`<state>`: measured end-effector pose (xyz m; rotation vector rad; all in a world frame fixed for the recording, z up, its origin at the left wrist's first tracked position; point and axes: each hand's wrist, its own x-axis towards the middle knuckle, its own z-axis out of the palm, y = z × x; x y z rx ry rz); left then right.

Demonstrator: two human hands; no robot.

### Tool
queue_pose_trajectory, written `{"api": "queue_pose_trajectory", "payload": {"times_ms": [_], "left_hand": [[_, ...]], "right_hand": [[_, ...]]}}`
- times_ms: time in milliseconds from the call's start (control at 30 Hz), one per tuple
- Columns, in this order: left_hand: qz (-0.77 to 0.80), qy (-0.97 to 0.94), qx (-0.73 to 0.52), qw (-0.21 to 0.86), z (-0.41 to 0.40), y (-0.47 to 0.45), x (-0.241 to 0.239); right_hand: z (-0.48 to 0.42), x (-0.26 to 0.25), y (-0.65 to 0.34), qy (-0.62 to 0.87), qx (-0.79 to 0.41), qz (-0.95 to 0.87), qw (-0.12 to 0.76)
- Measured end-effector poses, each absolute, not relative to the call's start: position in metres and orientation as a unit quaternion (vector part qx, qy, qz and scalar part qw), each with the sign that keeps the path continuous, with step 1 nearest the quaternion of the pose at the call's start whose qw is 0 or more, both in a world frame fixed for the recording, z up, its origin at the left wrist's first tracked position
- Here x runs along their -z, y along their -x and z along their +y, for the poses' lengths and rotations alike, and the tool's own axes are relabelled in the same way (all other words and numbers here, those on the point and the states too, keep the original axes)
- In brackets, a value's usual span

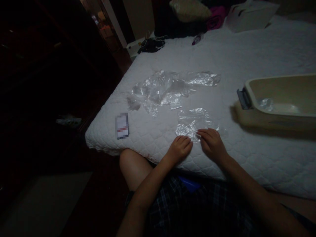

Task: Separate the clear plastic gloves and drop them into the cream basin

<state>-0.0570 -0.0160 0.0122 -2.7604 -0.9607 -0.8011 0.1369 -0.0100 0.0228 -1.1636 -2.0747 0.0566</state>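
Note:
A clear plastic bag [194, 120] lies flattened on the white quilted mattress [271, 164] in front of me. At its near edge, my left hand [181, 147] has its fingers pressed together on the plastic. My right hand [211, 144] pinches the same edge a short way to the right, thumb and fingertips closed on it. Beyond, a larger spread of crumpled clear plastic bags [163, 89] stretches across the mattress, apart from both hands. The exact grip of the left fingertips is partly hidden.
A cream plastic bin [261, 116] with a grey latch stands at the right, some clear plastic inside. A phone-like blurred rectangle [122, 126] lies near the left edge. At the back are a white box [250, 18], a pillow [190, 10] and dark cables [153, 44].

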Motion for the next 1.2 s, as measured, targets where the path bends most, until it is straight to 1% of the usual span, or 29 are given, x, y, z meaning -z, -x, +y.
{"api": "queue_pose_trajectory", "payload": {"times_ms": [133,233,367,500,567,700,767,967,1200], "left_hand": [[-0.312,0.901,0.292,0.070,-0.016,0.058,-0.012],[-0.305,0.892,0.322,0.087,-0.016,0.058,-0.012],[-0.299,0.892,0.328,0.086,-0.016,0.058,-0.009],[-0.296,0.892,0.333,0.078,-0.016,0.060,-0.006],[-0.293,0.886,0.350,0.086,-0.017,0.061,-0.006],[-0.279,0.883,0.366,0.090,-0.019,0.054,-0.009],[-0.284,0.886,0.358,0.082,-0.020,0.045,-0.011],[-0.309,0.890,0.328,0.077,-0.016,0.022,-0.016],[-0.264,0.910,0.303,0.104,-0.013,0.039,-0.021]], "right_hand": [[-0.012,-0.028,-0.147,0.486,-0.029,-0.736,0.471],[-0.011,-0.034,-0.167,0.511,-0.013,-0.702,0.496],[-0.010,-0.035,-0.194,0.551,0.009,-0.682,0.481],[-0.015,-0.026,-0.199,0.550,0.033,-0.689,0.470],[-0.018,-0.022,-0.194,0.527,0.046,-0.712,0.461],[-0.022,-0.018,-0.186,0.438,0.045,-0.807,0.395],[-0.022,-0.017,-0.186,0.417,0.042,-0.826,0.378],[-0.020,-0.016,-0.188,0.430,0.055,-0.799,0.416],[-0.021,-0.020,-0.185,0.432,0.069,-0.790,0.431]]}}
